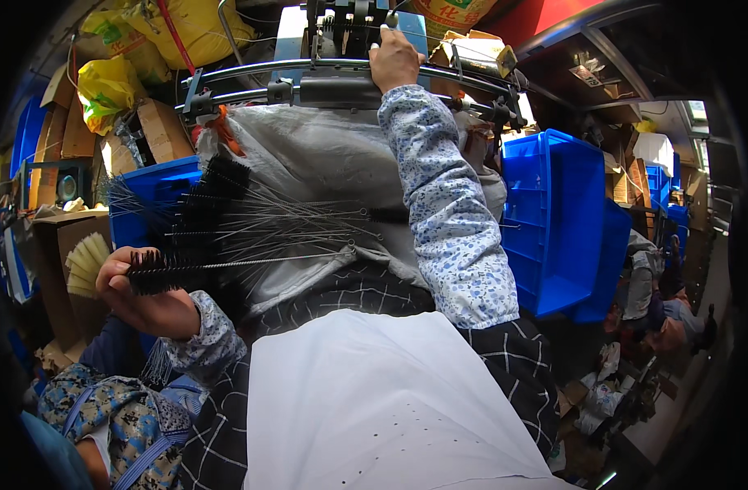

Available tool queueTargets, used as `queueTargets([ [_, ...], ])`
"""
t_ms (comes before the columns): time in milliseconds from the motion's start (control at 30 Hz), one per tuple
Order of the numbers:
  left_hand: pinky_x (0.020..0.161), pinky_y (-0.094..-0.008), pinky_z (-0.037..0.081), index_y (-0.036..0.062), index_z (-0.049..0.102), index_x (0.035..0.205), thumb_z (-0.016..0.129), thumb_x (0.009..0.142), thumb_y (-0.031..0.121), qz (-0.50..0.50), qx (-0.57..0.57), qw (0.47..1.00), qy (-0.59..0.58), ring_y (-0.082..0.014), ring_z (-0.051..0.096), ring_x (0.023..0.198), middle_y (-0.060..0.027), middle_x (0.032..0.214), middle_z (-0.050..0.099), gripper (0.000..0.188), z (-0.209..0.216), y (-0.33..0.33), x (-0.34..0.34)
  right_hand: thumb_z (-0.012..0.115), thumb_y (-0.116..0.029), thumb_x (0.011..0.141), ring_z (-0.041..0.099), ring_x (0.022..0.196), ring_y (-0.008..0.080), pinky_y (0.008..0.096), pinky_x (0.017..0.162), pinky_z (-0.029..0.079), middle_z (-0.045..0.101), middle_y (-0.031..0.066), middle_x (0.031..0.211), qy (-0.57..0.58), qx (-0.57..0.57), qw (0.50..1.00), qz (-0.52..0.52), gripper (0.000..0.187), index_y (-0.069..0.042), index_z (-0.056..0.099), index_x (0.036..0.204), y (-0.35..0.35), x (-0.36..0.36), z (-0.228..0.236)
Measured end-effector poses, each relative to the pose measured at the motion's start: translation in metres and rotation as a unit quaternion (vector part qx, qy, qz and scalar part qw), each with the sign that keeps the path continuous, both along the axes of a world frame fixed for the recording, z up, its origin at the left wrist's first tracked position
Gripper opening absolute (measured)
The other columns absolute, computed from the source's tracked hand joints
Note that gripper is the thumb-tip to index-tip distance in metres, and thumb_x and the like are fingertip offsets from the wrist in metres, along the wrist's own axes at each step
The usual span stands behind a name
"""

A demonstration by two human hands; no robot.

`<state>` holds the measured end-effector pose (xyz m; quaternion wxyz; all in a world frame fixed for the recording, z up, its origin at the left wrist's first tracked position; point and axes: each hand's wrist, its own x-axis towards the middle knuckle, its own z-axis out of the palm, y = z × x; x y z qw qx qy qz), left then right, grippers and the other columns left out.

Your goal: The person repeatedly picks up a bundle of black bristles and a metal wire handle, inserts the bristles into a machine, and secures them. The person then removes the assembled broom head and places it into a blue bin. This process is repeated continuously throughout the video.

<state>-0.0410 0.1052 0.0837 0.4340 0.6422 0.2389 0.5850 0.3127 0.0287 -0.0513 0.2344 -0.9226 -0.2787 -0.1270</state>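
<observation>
Admittedly, much is cut off or hard to make out: the dark fisheye rim swallows the corners, and the upper edge of the frame crops the black machine [341, 85] with its metal rails. At upper centre the right grip [394, 61] reaches onto this machine, its fingertips by a small knob [392, 18]; the back of the hand hides the palm side, so I cannot tell whether the fingers close on anything. The floral sleeve [451, 204] on that arm covers part of the grey sheeting [309, 135] below the rails.

At left of centre the left grip [141, 306] is closed, thumb and fingers pinching a black brush [163, 273] by its bristled end. Its twisted wire stem runs rightward to a small loop near the middle of the frame. Just above it, a heap of brushes [219, 204] fans out, bristles to the left and looped wires to the right, too tangled to count. A cream bristle bundle [86, 265] sits just beyond the left fingers; whether they touch it is unclear.

White material [374, 392] blocks the lower centre. At lower left another person [121, 416] shows only in part. Blue crates [558, 220] stand at right of centre.
</observation>
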Motion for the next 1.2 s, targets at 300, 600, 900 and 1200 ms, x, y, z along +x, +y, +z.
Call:
queueTargets([
  [300,0.057,-0.0225,0.040,0.0016,0.041,0.084,0.039,0.090,0.022,-0.062,-0.043,0.997,-0.019,-0.0129,0.045,0.063,-0.0099,0.077,0.044,0.022,-0.002,-0.010,0.010,0.052,-0.015,0.078,0.056,0.089,0.0229,0.0419,0.075,0.036,0.057,0.0064,0.093,0.025,-0.015,1.000,-0.002,0.018,-0.007,0.055,0.094,0.008,-0.008,0.008],
  [600,0.056,-0.0194,0.040,0.0014,0.042,0.085,0.037,0.090,0.023,-0.048,-0.035,0.998,0.005,-0.0100,0.043,0.064,-0.0089,0.077,0.045,0.023,-0.013,-0.002,0.010,0.054,-0.021,0.076,0.054,0.094,0.0278,0.0446,0.078,0.040,0.055,0.0110,0.104,0.020,-0.042,0.999,0.010,0.038,-0.006,0.051,0.110,-0.031,0.016,0.003],
  [900,0.059,-0.0181,0.037,0.0021,0.044,0.088,0.040,0.090,0.022,-0.044,-0.080,0.996,-0.020,-0.0077,0.043,0.067,-0.0057,0.081,0.048,0.021,-0.020,0.000,0.014,0.052,-0.027,0.078,0.051,0.100,0.0263,0.0440,0.083,0.035,0.053,0.0083,0.110,0.012,-0.075,0.997,0.004,0.040,-0.010,0.049,0.114,-0.087,0.061,0.002],
  [1200,0.061,-0.0159,0.034,0.0037,0.047,0.088,0.043,0.089,0.019,-0.129,-0.131,0.981,0.064,-0.0033,0.039,0.067,0.0024,0.076,0.047,0.016,-0.037,-0.007,0.014,0.053,-0.020,0.078,0.054,0.091,0.0287,0.0410,0.076,0.040,0.056,0.0120,0.098,0.014,-0.030,0.998,0.057,0.032,-0.008,0.053,0.108,-0.097,0.057,0.002],
])
